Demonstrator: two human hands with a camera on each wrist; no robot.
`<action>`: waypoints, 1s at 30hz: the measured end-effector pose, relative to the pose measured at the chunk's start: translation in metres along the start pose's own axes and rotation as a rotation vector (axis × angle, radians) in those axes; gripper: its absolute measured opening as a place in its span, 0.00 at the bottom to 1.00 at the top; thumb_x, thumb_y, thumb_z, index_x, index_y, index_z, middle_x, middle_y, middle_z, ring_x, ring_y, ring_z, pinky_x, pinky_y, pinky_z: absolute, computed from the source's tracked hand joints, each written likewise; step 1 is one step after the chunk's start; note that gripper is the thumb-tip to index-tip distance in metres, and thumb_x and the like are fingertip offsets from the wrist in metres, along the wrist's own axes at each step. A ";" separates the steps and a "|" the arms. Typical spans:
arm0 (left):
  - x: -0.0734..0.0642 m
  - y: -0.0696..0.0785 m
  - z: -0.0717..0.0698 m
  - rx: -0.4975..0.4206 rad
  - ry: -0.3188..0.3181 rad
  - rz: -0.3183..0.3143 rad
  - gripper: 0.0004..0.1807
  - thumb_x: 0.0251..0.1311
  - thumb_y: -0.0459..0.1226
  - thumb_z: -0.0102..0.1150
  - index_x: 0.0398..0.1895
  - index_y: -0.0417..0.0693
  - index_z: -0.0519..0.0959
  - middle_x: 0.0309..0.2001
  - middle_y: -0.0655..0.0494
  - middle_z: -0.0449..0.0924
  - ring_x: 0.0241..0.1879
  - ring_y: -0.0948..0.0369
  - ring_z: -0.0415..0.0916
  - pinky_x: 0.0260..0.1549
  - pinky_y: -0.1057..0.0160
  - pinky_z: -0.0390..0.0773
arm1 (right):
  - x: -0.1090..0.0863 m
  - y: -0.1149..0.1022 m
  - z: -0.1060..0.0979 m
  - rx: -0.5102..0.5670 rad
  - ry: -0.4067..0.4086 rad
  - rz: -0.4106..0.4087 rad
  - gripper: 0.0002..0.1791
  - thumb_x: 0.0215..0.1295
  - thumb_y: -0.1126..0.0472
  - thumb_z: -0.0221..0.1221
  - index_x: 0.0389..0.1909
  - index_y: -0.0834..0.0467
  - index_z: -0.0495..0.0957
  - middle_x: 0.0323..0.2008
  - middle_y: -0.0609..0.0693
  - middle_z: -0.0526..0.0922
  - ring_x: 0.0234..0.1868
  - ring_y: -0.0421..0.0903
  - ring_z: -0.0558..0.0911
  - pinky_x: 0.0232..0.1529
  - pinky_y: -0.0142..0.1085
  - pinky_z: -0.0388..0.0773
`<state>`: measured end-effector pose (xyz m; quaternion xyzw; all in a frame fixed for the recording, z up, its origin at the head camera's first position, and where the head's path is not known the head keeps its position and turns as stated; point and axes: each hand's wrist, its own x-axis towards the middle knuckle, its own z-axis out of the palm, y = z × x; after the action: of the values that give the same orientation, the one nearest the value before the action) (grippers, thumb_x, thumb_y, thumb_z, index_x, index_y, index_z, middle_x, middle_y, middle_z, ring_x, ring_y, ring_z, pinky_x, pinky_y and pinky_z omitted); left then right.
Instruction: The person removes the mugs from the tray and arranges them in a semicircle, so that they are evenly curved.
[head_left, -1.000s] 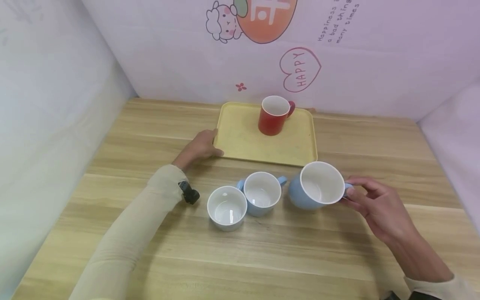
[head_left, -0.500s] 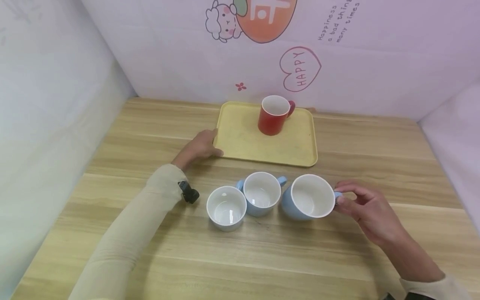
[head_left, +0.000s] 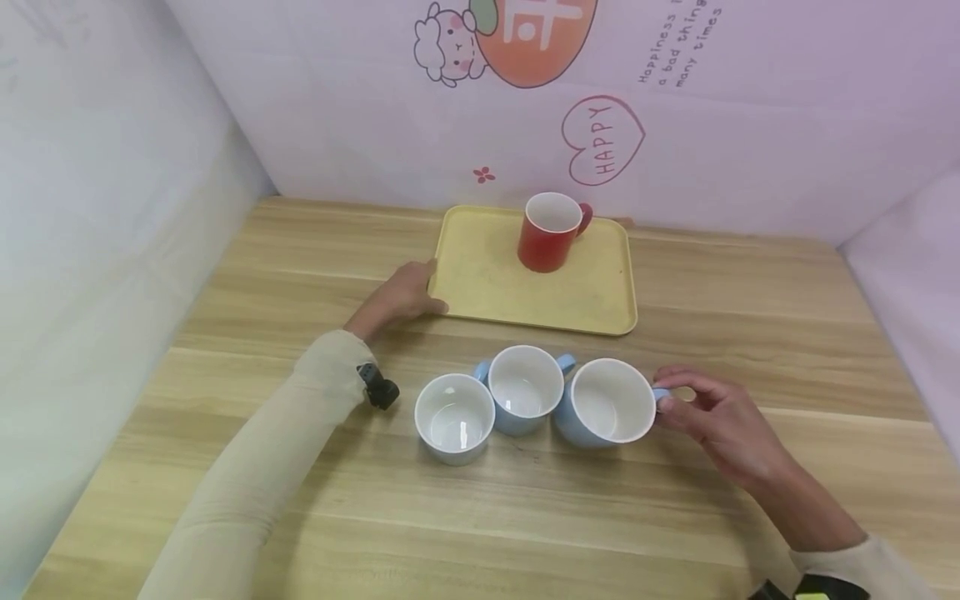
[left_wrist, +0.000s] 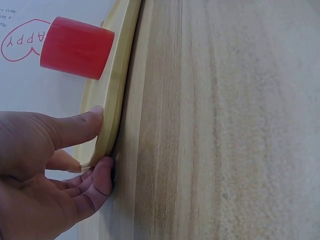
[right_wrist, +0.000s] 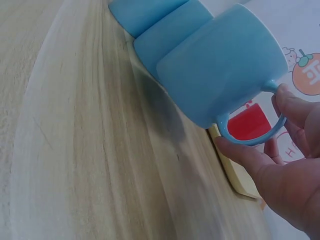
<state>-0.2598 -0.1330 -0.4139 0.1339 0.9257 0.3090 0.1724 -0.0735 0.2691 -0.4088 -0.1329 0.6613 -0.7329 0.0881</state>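
Observation:
At the left front corner of the yellow tray [head_left: 480, 279], my left hand [head_left: 401, 292] grips the rim, thumb [left_wrist: 82, 129] on top and fingers curled below. A red mug [head_left: 543, 247] stands upright on that tray, handle to the right. My right hand [head_left: 720, 429] pinches the handle [right_wrist: 255, 140] of a light blue mug [head_left: 576, 423], the rightmost of three in a row. This mug tilts a little and sits close over the table, its side right at the middle blue mug [head_left: 517, 421]. The left blue mug [head_left: 453, 417] stands against the middle one.
The tray lies at the back of the wooden table [head_left: 480, 533], near a white printed backdrop [head_left: 337, 108]. White sheets [head_left: 97, 208] rise on both sides. A black strap device [head_left: 377, 386] is on the left sleeve.
My right hand has moved left and toward me with the blue mug, bringing it from the tray's front right corner to beside the middle mug. My left hand stays on the tray.

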 end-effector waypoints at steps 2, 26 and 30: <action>0.000 0.000 -0.001 0.002 0.000 -0.002 0.38 0.57 0.33 0.69 0.69 0.32 0.64 0.48 0.39 0.76 0.44 0.49 0.71 0.54 0.52 0.72 | 0.002 0.002 -0.001 -0.016 0.006 0.015 0.16 0.65 0.83 0.53 0.46 0.66 0.84 0.51 0.51 0.79 0.50 0.40 0.80 0.46 0.36 0.82; 0.002 -0.001 -0.002 -0.009 -0.028 -0.025 0.49 0.59 0.35 0.68 0.76 0.30 0.50 0.65 0.33 0.68 0.54 0.48 0.69 0.64 0.53 0.66 | 0.015 0.014 -0.007 0.014 -0.010 0.066 0.16 0.68 0.81 0.52 0.47 0.65 0.84 0.49 0.47 0.81 0.52 0.40 0.76 0.46 0.31 0.81; 0.002 -0.003 -0.002 -0.008 -0.034 -0.030 0.50 0.60 0.35 0.68 0.77 0.30 0.48 0.68 0.32 0.65 0.55 0.48 0.68 0.65 0.54 0.64 | 0.017 0.017 -0.007 0.017 -0.023 0.078 0.16 0.68 0.81 0.52 0.47 0.64 0.84 0.49 0.48 0.81 0.51 0.41 0.77 0.45 0.31 0.81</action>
<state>-0.2625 -0.1356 -0.4147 0.1247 0.9233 0.3077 0.1931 -0.0923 0.2688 -0.4246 -0.1147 0.6589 -0.7328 0.1256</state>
